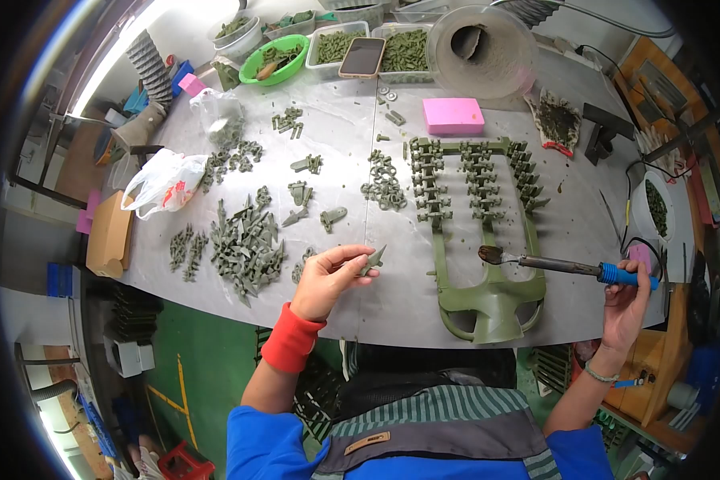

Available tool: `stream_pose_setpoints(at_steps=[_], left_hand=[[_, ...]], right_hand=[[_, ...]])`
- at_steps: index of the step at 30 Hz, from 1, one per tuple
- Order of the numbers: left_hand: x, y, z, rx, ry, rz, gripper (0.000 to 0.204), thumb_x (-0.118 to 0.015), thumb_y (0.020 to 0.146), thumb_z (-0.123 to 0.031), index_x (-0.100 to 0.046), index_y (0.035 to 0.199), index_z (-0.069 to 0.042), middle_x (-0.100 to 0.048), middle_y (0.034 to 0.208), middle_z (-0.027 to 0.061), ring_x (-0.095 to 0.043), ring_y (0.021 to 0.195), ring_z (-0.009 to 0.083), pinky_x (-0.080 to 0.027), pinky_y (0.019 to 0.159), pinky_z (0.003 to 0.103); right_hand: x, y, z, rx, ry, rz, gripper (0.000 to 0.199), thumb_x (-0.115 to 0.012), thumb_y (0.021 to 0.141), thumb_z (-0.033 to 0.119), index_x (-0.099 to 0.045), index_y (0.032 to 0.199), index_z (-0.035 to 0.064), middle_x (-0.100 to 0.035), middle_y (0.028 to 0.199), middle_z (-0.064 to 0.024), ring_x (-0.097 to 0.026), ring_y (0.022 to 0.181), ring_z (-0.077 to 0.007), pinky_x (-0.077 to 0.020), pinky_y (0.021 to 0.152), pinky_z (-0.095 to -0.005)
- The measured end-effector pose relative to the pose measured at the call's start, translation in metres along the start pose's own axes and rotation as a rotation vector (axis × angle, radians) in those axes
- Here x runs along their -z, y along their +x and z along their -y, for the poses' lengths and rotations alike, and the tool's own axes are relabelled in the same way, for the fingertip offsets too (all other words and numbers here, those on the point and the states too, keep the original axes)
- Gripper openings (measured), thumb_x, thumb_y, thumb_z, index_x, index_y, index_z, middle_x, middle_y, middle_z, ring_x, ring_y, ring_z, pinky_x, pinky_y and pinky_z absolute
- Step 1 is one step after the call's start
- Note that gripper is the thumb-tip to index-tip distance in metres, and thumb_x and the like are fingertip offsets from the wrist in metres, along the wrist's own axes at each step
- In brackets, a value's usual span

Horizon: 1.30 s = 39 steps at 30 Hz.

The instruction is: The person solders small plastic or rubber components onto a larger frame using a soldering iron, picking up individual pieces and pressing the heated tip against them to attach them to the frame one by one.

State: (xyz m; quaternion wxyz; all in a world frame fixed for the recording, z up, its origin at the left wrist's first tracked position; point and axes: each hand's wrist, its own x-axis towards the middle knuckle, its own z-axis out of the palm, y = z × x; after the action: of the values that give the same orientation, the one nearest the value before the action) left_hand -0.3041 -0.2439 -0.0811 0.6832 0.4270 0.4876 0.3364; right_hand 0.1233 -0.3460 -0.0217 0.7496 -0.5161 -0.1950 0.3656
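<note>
My left hand [328,280], with a red wristband, pinches a small pointed green piece [374,261] between thumb and fingers above the table's front half. In my right hand [626,314] is a soldering iron [564,264] by its blue handle, its broad dark tip turned left. That tip hovers over or near a green frame [494,298] with a funnel-like front end; contact cannot be told. Rows of small green parts [478,182] line the frame's bars. Left of my left hand lies a heap of loose pointed green pieces [246,244].
Tubs of green parts [406,52], a green basin [274,60] and a phone [362,58] stand along the back. A pink block [453,117] and a stained glove [555,122] lie behind the frame. Left are a plastic bag [166,182] and cardboard box [110,236].
</note>
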Motion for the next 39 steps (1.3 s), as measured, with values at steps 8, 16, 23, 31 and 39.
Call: stream_pose_setpoints(at_steps=[8, 16, 23, 31, 39], left_hand=[[0.005, 0.006, 0.011, -0.01, 0.002, -0.023, 0.025, -0.06, 0.094, -0.012, -0.063, 0.114, 0.003, -0.066, 0.1, 0.0074, -0.066, 0.087, 0.0133, -0.053, 0.077, 0.024], [-0.002, 0.012, 0.015, -0.104, 0.307, -0.016, 0.026, -0.063, 0.089, -0.003, -0.061, 0.115, 0.004, -0.066, 0.096, 0.0064, -0.064, 0.084, 0.01, -0.053, 0.075, 0.023], [0.001, 0.008, 0.014, -0.001, 0.055, 0.005, 0.027, -0.059, 0.09, 0.001, -0.06, 0.116, 0.006, -0.066, 0.098, 0.0098, -0.065, 0.09, 0.0139, -0.055, 0.081, 0.025], [0.005, 0.006, 0.013, 0.02, 0.096, 0.046, 0.031, -0.064, 0.087, 0.001, -0.059, 0.118, 0.005, -0.067, 0.101, 0.0111, -0.066, 0.092, 0.0147, -0.054, 0.084, 0.025], [0.007, 0.008, 0.011, 0.022, 0.172, 0.061, 0.035, -0.068, 0.084, 0.001, -0.06, 0.118, 0.002, -0.068, 0.101, 0.0087, -0.065, 0.091, 0.0121, -0.052, 0.081, 0.022]], right_hand=[[-0.002, -0.001, -0.001, 0.0, -0.011, -0.005, 0.024, -0.06, 0.094, 0.027, -0.058, 0.086, 0.0048, -0.057, 0.087, -0.0052, -0.051, 0.059, -0.007, -0.0457, 0.054, -0.0183], [0.001, -0.001, -0.001, -0.004, -0.01, 0.001, 0.024, -0.06, 0.094, 0.028, -0.058, 0.087, 0.005, -0.057, 0.088, -0.0052, -0.051, 0.059, -0.0071, -0.045, 0.054, -0.019], [0.001, -0.001, -0.002, -0.001, -0.022, -0.005, 0.024, -0.059, 0.095, 0.027, -0.057, 0.087, 0.0051, -0.056, 0.088, -0.0054, -0.051, 0.059, -0.0072, -0.0455, 0.054, -0.0192], [0.003, 0.001, -0.003, 0.0, -0.022, 0.009, 0.023, -0.057, 0.096, 0.026, -0.056, 0.089, 0.0045, -0.056, 0.09, -0.0061, -0.051, 0.059, -0.007, -0.047, 0.054, -0.0188], [0.002, 0.002, -0.004, -0.005, -0.02, 0.02, 0.023, -0.057, 0.096, 0.026, -0.056, 0.089, 0.0041, -0.056, 0.09, -0.006, -0.052, 0.059, -0.0073, -0.0469, 0.052, -0.0184]])
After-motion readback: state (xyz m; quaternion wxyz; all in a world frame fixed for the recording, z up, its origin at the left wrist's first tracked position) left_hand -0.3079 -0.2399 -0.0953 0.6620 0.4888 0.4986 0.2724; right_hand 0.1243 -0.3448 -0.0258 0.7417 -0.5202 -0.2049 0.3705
